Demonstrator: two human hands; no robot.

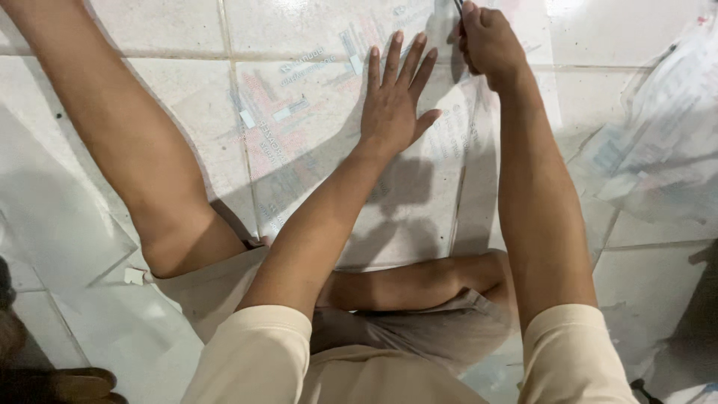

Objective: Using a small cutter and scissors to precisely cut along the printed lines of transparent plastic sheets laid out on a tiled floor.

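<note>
My left hand lies flat, fingers spread, pressing on a clear printed plastic sheet spread on the white tiled floor. My right hand is a closed fist near the top edge, gripping a thin dark tool whose tip touches the sheet; most of the tool is out of frame. The two hands are close together, the right one just beyond and to the right of the left fingertips. I sit on the floor with my legs on either side of the sheet.
My left leg stretches up the left side, and my right leg is folded below the sheet. More crumpled clear plastic lies at the right. Another sheet covers the floor at the left. Dark objects sit at the bottom left.
</note>
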